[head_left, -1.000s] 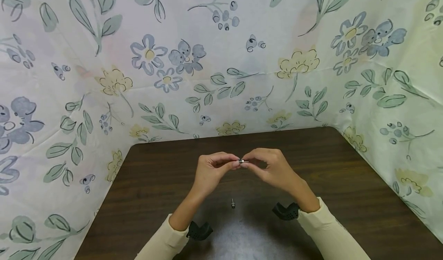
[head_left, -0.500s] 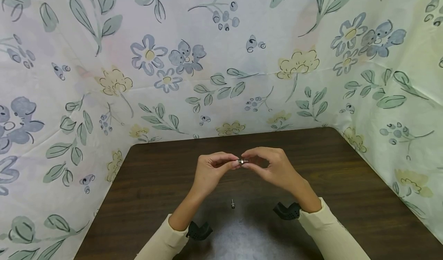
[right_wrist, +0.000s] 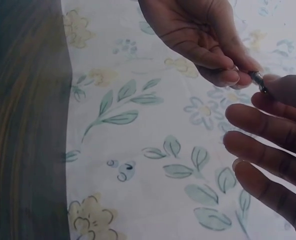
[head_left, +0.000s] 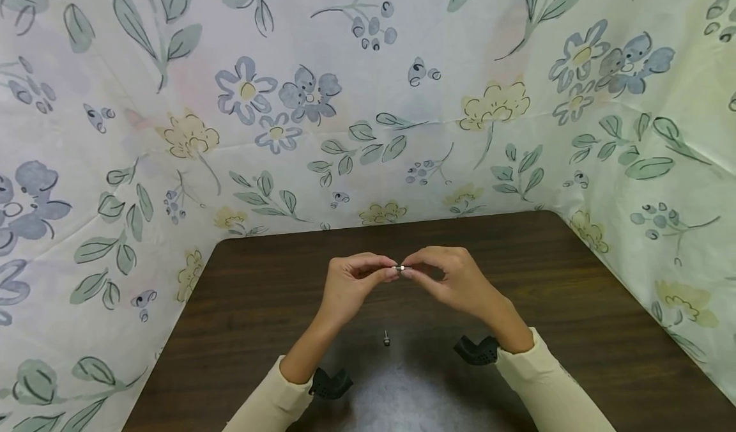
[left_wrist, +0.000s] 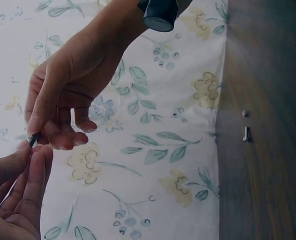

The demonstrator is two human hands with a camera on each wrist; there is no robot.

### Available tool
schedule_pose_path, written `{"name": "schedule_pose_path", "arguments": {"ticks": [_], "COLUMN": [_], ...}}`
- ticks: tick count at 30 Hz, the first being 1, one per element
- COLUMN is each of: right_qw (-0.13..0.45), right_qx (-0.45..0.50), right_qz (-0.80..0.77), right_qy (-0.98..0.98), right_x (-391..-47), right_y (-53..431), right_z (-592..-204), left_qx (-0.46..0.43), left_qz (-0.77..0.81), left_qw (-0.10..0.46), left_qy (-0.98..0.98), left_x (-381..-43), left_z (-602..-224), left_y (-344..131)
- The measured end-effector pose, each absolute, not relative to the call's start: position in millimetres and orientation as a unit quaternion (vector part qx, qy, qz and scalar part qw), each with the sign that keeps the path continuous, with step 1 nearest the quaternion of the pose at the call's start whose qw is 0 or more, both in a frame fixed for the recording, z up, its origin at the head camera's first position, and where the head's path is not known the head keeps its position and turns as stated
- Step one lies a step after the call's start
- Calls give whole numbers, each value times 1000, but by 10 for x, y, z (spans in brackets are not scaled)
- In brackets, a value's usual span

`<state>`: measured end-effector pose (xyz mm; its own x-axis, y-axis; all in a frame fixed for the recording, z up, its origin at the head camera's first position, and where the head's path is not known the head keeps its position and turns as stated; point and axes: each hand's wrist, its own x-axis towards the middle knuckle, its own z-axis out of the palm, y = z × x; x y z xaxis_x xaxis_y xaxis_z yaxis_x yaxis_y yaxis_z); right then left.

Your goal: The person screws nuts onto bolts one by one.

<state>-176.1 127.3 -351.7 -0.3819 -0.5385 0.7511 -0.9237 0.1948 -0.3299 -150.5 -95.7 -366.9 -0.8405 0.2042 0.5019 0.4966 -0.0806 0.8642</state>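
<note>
Between my hands, above the table, is a small metal bolt [head_left: 402,268] with what looks like a nut around its shank. My left hand [head_left: 349,288] pinches one end between thumb and fingertips. From the other side, the thumb and index finger of my right hand [head_left: 457,282] pinch the opposite end. The right wrist view shows the other fingers of that hand [right_wrist: 268,145] spread apart, and the bolt [right_wrist: 258,80] running between both sets of fingertips, partly covered. A second small bolt [head_left: 386,338] lies on the table nearer to me.
The dark wood table [head_left: 264,330] meets a floral cloth [head_left: 345,183] at its back and sides. In the left wrist view, a bolt [left_wrist: 246,134] and a small nut-like metal piece [left_wrist: 245,113] appear on the table. Black devices [head_left: 476,351] are strapped to both wrists.
The right fingertips drew slightly apart around the bolt half a second ago and have now closed on it again. My left hand stays in place.
</note>
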Motion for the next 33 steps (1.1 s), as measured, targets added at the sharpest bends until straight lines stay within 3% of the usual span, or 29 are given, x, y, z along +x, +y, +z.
{"name": "schedule_pose_path", "arguments": {"ticks": [8, 24, 33], "right_qw": [226, 258, 224], "right_qx": [489, 506, 489], "right_qz": [388, 395, 399], "right_qy": [-748, -722, -742], "right_x": [-1766, -1777, -1756], "right_y": [1276, 1271, 1262], "right_z": [-3490, -3500, -3531], "left_qx": [-269, -262, -265], "left_qz": [-681, -687, -682], "left_qw": [112, 104, 107], "left_qy": [-672, -670, -673], "left_x": [-1518, -1510, -1508], "left_z": [-3650, -3667, -3671], "left_y": [-950, -962, -957]}}
